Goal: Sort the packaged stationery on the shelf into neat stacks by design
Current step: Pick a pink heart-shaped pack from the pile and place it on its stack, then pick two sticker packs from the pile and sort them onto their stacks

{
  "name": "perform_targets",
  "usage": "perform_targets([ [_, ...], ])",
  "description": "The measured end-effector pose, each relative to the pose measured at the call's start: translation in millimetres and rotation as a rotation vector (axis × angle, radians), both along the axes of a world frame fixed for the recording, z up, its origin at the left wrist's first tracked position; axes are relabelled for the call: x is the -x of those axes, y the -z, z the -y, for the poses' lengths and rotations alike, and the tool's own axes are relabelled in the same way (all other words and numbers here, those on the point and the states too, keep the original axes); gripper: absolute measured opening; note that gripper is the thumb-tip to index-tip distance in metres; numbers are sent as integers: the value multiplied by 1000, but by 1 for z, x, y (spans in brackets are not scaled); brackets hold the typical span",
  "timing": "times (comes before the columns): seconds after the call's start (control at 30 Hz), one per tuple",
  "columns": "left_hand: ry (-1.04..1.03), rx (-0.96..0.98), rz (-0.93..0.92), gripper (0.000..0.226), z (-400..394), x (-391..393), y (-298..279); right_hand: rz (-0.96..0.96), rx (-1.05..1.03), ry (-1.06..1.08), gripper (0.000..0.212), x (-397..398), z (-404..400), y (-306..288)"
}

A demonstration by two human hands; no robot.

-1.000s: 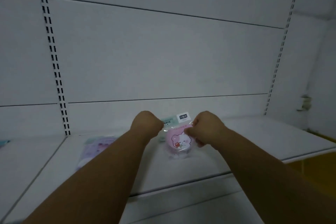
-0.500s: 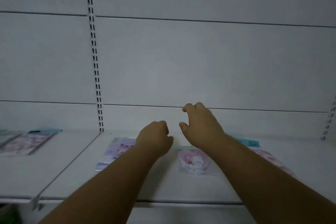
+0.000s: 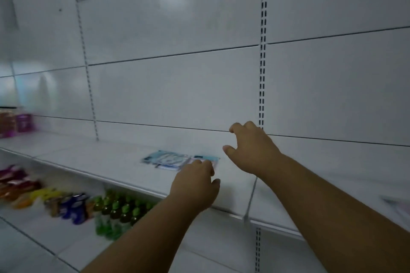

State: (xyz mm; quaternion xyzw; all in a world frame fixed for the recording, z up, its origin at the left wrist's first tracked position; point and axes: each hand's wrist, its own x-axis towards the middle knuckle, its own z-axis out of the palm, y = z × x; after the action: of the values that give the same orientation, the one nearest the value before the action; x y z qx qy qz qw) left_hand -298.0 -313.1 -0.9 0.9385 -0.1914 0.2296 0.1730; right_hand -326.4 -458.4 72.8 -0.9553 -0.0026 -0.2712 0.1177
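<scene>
My right fingers (image 3: 233, 128) are spread and curled, holding nothing; the left hand (image 3: 195, 182) is loosely curled, its fingers reaching the near edge of a blue packaged stationery (image 3: 170, 159), though I cannot tell if they grip it. That pack lies flat on the white shelf (image 3: 99, 157). Since half a second ago the head view has swung left: the pink bear pack is gone, and bottles (image 3: 119, 208) now show below.
</scene>
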Motion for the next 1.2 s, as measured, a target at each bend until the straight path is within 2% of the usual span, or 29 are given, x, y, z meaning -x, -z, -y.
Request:
perform_targets([
  [0.17,-39,-33,-31,31,-98,-28,3,0,-21,-28,52,-34,-92,1],
  [0.3,-47,-26,-63,32,-137,-62,5,-25,-32,-10,50,-58,-132,-1],
  [0.53,-54,12,-127,34,-148,-149,12,-33,45,35,50,-123,-146,-4],
  [0.77,-84,-169,-124,47,-152,-241,16,-60,36,45,51,-208,-145,-5],
  [0.97,141,-375,-291,74,-134,-281,14,-109,1,98,50,-239,-147,6],
  [1.1,211,-409,-294,90,-136,-298,12,-120,-39,188,48,-235,-147,13],
  [1.2,293,-424,-367,97,-142,-308,9,-129,-49,258,47,-229,-152,16],
])
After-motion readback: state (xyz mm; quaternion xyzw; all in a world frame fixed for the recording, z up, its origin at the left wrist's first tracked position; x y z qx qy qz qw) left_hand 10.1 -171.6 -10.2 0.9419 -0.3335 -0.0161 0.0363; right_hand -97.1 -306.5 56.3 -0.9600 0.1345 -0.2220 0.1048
